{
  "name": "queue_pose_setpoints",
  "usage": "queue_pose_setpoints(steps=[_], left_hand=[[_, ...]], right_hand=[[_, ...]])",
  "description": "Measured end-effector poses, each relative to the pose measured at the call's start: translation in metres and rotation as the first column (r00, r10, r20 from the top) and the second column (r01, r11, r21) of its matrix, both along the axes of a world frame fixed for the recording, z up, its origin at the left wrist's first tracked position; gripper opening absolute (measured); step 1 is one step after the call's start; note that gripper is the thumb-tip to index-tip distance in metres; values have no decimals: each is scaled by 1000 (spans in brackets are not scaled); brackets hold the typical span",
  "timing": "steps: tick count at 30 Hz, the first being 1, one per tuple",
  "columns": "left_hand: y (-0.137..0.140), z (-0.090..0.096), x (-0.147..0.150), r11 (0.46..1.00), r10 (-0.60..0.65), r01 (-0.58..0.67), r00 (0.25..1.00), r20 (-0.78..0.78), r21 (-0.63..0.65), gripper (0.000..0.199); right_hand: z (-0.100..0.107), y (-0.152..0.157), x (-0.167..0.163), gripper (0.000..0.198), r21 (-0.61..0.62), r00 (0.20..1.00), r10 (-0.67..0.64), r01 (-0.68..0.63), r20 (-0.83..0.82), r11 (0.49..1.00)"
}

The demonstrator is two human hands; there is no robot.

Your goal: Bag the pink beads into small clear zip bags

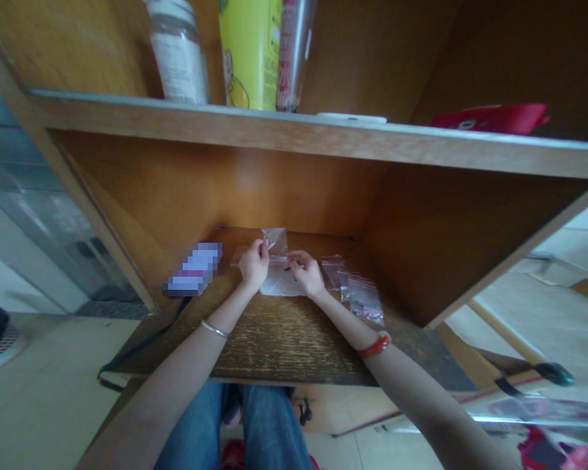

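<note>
My left hand [253,263] pinches the edge of a small clear plastic bag [275,239] and lifts it off the wooden desk [279,346]. My right hand [306,271] rests on a white sheet [280,283] beneath the bag, its fingers closed around something small and dark that I cannot make out. Both hands work close together near the back of the desk recess. A silver bangle is on my left wrist, a red one on my right.
More clear zip bags [357,294] with pink bits lie right of my hands. A blurred flat item [195,268] with a dark cable lies left. A shelf [294,130] above carries a jar, a yellow can, a red object.
</note>
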State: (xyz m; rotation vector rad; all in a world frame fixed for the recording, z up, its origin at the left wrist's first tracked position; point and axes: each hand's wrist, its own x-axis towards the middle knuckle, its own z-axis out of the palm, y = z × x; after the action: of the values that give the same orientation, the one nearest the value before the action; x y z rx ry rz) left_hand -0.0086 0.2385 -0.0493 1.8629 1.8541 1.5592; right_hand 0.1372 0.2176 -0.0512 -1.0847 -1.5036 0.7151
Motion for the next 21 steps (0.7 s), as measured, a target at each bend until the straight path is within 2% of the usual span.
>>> queue_pose_setpoints(steps=[4, 6, 9, 12, 15, 19, 21], left_hand=[[1, 4, -6, 987, 135, -142, 987, -91, -77, 33], [2, 6, -10, 974, 170, -188, 975, -144, -123, 35], [4, 9, -18, 957, 194, -233, 957, -217, -170, 38], [8, 9, -28, 943, 200, -264, 936, -289, -202, 35], [11, 9, -38, 913, 190, -307, 903, -384, -269, 30], [12, 12, -42, 911, 242, -369, 842, -481, -187, 39], [13, 12, -41, 934, 214, -331, 822, -528, -136, 39]], right_hand=[[-2, -3, -1, 28, 83, 981, -59, 44, 187, 996], [0, -6, -3, 30, 147, 948, -26, -22, 316, 989], [2, -12, -6, 25, 213, 852, 44, -181, 522, 960], [5, -18, -9, 22, 206, 750, 86, -288, 655, 935], [6, -23, -14, 23, 196, 679, 76, -314, 731, 929], [7, -21, -25, 28, 178, 593, 41, -306, 804, 935], [6, -16, -33, 31, 172, 558, 26, -299, 829, 939]])
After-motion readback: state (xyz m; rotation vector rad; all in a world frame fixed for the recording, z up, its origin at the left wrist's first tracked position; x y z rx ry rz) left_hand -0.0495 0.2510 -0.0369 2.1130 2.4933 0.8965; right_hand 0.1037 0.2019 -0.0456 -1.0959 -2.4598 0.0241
